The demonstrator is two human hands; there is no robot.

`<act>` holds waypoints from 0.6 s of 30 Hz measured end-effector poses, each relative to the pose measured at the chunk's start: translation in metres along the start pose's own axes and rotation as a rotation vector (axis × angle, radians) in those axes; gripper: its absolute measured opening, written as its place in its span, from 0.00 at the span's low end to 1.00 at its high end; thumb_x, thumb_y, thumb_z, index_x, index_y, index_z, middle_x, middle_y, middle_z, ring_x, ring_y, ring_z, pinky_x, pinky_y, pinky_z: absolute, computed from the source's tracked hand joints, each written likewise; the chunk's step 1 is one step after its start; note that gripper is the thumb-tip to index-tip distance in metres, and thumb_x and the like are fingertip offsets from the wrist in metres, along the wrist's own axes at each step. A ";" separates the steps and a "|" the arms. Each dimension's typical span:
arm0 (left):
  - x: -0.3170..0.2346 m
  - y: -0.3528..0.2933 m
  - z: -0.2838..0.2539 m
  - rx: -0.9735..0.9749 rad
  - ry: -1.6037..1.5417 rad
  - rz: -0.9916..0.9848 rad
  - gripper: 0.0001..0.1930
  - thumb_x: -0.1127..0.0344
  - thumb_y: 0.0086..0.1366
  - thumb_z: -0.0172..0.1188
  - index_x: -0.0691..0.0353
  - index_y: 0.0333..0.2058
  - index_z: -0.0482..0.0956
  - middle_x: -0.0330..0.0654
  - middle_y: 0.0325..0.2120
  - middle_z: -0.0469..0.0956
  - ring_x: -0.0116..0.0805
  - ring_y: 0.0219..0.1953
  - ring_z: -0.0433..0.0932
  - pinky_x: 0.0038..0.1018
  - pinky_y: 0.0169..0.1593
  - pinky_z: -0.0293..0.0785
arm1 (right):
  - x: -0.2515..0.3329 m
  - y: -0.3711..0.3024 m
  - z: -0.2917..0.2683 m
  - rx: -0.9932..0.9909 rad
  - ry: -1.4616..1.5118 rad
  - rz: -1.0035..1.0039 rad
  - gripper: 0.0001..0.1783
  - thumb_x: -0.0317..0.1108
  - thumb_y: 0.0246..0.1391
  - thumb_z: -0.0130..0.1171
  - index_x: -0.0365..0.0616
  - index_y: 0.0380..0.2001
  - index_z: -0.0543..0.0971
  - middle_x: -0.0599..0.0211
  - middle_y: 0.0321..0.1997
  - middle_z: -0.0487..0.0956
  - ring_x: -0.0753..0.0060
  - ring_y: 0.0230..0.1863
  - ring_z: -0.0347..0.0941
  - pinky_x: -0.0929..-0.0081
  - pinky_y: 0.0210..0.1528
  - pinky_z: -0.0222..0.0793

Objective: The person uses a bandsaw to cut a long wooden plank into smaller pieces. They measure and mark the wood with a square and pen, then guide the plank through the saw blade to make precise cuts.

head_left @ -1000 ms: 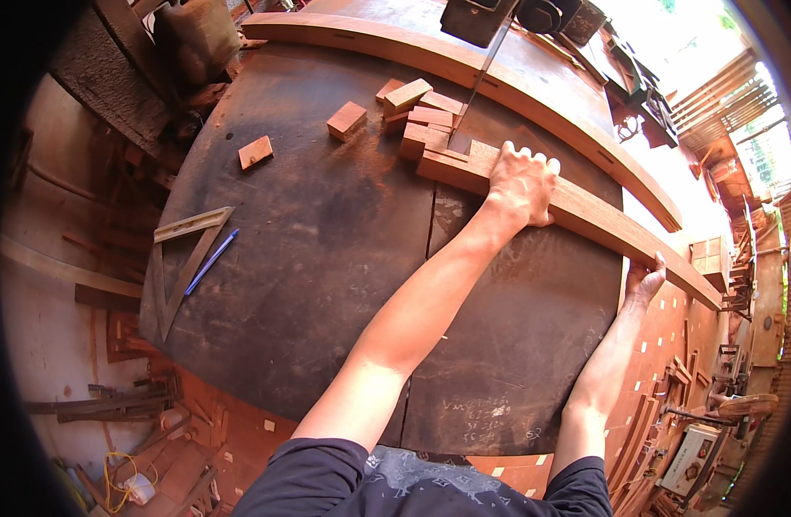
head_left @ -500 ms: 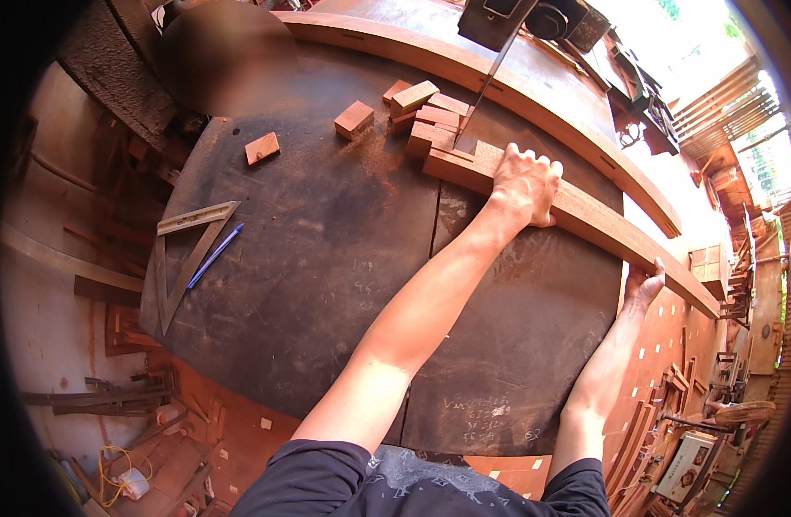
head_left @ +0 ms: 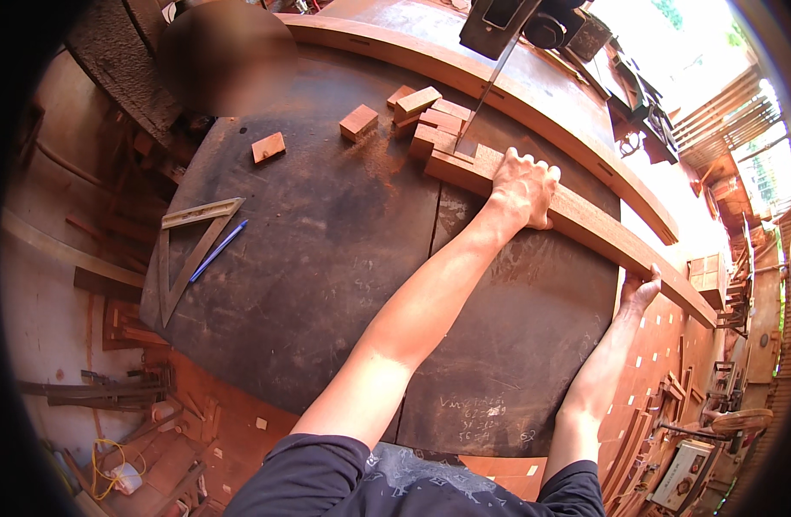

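Note:
A long wooden beam (head_left: 598,228) lies slantwise across a dark saw table (head_left: 326,258). Its far-left end has a stepped notch, and the thin upright bandsaw blade (head_left: 490,82) stands at this notch. My left hand (head_left: 524,185) is wrapped over the beam a short way from the blade, knuckles up. Farther along, beyond the table's right edge, my right hand (head_left: 641,289) grips the beam from the near side with its thumb up; most of its fingers are hidden below.
Several small wooden blocks cluster beside the blade; two more, a block (head_left: 359,123) and another block (head_left: 269,147), lie to the left. A triangular square (head_left: 189,250) and a blue pen (head_left: 219,251) rest at the table's left. A long curved timber (head_left: 576,142) runs behind.
The view has shifted slightly. Both hands keep their grip, and the beam stands almost where it was against the blade.

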State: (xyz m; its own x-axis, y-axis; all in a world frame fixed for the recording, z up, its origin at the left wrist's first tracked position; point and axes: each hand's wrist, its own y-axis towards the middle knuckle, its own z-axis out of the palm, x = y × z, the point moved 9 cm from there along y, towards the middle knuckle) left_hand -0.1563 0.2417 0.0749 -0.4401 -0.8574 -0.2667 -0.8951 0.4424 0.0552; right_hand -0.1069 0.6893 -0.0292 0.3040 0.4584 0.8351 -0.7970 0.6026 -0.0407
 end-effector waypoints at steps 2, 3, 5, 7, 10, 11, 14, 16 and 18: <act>0.000 0.000 0.000 0.001 0.000 -0.002 0.37 0.39 0.53 0.77 0.53 0.56 0.78 0.40 0.52 0.84 0.40 0.59 0.81 0.44 0.65 0.69 | -0.003 -0.001 0.000 -0.003 0.004 0.011 0.26 0.37 0.63 0.55 0.30 0.59 0.72 0.47 0.59 0.79 0.49 0.61 0.78 0.45 0.66 0.76; 0.000 0.000 0.001 0.009 -0.002 -0.003 0.38 0.39 0.54 0.77 0.53 0.57 0.77 0.40 0.52 0.83 0.41 0.59 0.81 0.44 0.65 0.69 | -0.004 -0.001 0.000 -0.005 0.006 0.017 0.26 0.37 0.63 0.56 0.30 0.59 0.72 0.47 0.59 0.79 0.49 0.61 0.78 0.45 0.66 0.76; 0.001 -0.001 0.000 0.016 -0.007 -0.001 0.38 0.38 0.54 0.77 0.53 0.57 0.77 0.40 0.53 0.83 0.41 0.59 0.80 0.44 0.65 0.69 | -0.003 0.002 -0.002 0.020 0.003 0.010 0.26 0.37 0.63 0.56 0.31 0.60 0.72 0.48 0.59 0.78 0.49 0.61 0.77 0.45 0.66 0.77; 0.000 -0.001 -0.001 0.021 -0.008 -0.002 0.39 0.38 0.53 0.77 0.53 0.57 0.77 0.40 0.53 0.83 0.41 0.59 0.80 0.44 0.65 0.68 | -0.002 0.006 -0.004 0.033 0.003 0.001 0.26 0.37 0.63 0.56 0.32 0.60 0.72 0.48 0.60 0.78 0.49 0.61 0.77 0.44 0.66 0.76; 0.000 0.000 -0.003 -0.005 0.009 0.006 0.40 0.36 0.53 0.77 0.53 0.57 0.77 0.40 0.54 0.83 0.41 0.59 0.80 0.45 0.65 0.68 | -0.003 0.007 -0.005 0.021 0.012 -0.004 0.27 0.37 0.62 0.56 0.32 0.60 0.72 0.49 0.60 0.78 0.49 0.61 0.77 0.45 0.66 0.76; 0.001 -0.001 -0.003 -0.018 0.019 0.006 0.40 0.36 0.53 0.77 0.54 0.57 0.77 0.40 0.54 0.83 0.41 0.59 0.80 0.45 0.65 0.68 | -0.006 0.005 -0.001 0.007 0.017 0.004 0.27 0.37 0.62 0.56 0.32 0.60 0.72 0.49 0.60 0.78 0.49 0.61 0.77 0.45 0.65 0.77; 0.000 -0.002 -0.001 -0.002 0.004 -0.001 0.41 0.36 0.52 0.78 0.54 0.57 0.77 0.41 0.53 0.83 0.42 0.59 0.81 0.45 0.65 0.68 | -0.007 0.000 0.002 -0.012 0.015 0.009 0.27 0.38 0.62 0.55 0.32 0.60 0.72 0.50 0.59 0.78 0.49 0.60 0.77 0.47 0.64 0.77; 0.000 -0.002 -0.002 -0.017 0.005 -0.002 0.41 0.36 0.51 0.78 0.54 0.57 0.78 0.41 0.53 0.84 0.43 0.59 0.81 0.45 0.65 0.69 | -0.007 -0.003 0.003 -0.021 -0.014 0.007 0.27 0.38 0.62 0.55 0.33 0.60 0.72 0.51 0.59 0.79 0.50 0.59 0.78 0.49 0.61 0.78; 0.002 -0.004 -0.002 -0.047 0.014 -0.007 0.40 0.36 0.51 0.78 0.54 0.56 0.78 0.41 0.52 0.84 0.43 0.59 0.81 0.45 0.65 0.69 | -0.010 -0.005 0.010 -0.004 -0.015 0.008 0.27 0.38 0.61 0.55 0.33 0.59 0.73 0.51 0.58 0.79 0.50 0.58 0.79 0.49 0.60 0.79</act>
State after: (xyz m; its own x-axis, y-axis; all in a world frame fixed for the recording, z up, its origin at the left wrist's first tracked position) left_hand -0.1539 0.2376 0.0760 -0.4349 -0.8639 -0.2539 -0.9002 0.4242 0.0986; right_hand -0.1114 0.6747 -0.0318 0.2899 0.4529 0.8431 -0.7972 0.6017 -0.0490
